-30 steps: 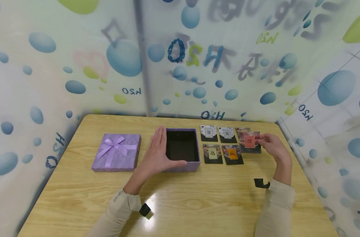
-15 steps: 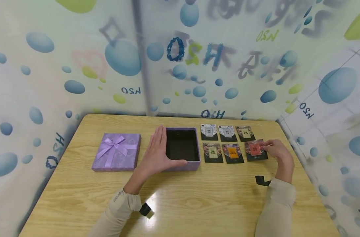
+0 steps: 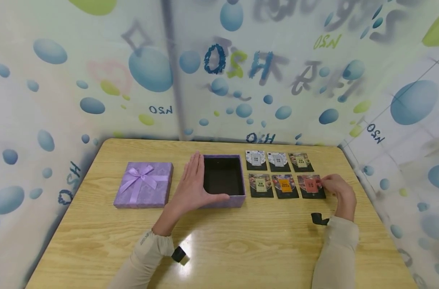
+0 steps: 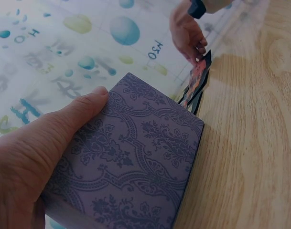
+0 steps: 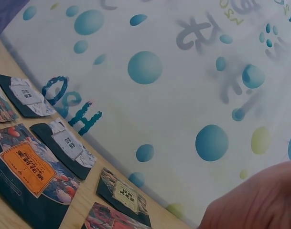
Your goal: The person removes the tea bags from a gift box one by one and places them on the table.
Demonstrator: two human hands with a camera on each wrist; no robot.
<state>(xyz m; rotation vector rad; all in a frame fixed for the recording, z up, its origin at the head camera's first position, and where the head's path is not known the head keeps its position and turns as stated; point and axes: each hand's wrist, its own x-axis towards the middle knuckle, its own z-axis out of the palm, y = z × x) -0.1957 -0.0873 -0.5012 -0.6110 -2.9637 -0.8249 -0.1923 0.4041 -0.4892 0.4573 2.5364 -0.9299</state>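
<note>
The open purple patterned cardboard box (image 3: 224,181) is braced on the wooden table (image 3: 241,245) by the left hand (image 3: 192,188), fingers straight along its left wall and thumb on its front edge. The dark red-labelled sachet (image 3: 311,186) is pinched at its right edge by the right hand (image 3: 335,188); it lies last in the front row of sachets, right of the box.

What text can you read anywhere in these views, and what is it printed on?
"H2O", seen mirrored, repeated in blue and green: on the printed wall sheet behind the table.
Large grey characters on that sheet: blurred, unreadable.
Labels on the six packets, such as the orange-label packet and the red-label packet at the right hand: too small to read.
Print on the left sleeve: too small.
</note>
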